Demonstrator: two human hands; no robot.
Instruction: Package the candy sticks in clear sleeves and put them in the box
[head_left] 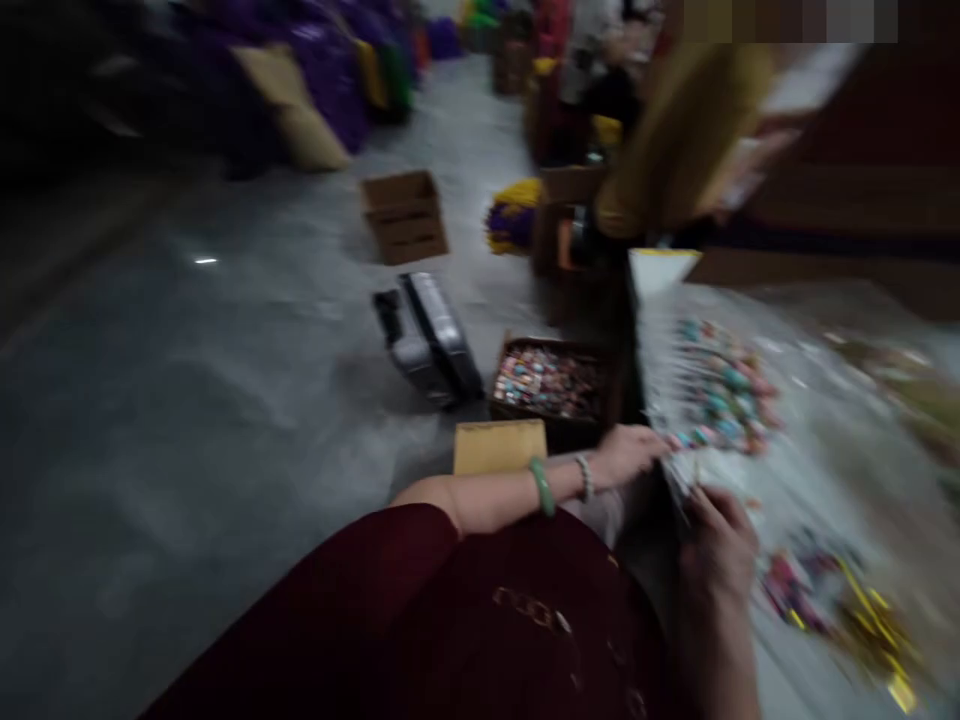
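Note:
My left hand [628, 455], with a green bangle [541, 487] and a pale bracelet [585, 478] on its arm, reaches to the table's near edge. Its fingers are pinched together beside a few small pink and blue pieces [691, 438]; what they grip is too blurred to name. Just to the right, my right hand [724, 530] is closed, thumb and fingers together at a small pale thing I cannot make out. Beyond both hands lies a pile of small rounded pieces [731, 390] in pink, teal and green on the plastic-covered table [817, 480].
Gold strips [874, 625] and dark pink pieces [795, 590] lie at the right. Beside the table stands a box of small shiny pieces [547, 378]. A grey case [431, 340] and a cardboard box [405, 220] are on the floor. Another person [690, 130] is close by, across the table's far end.

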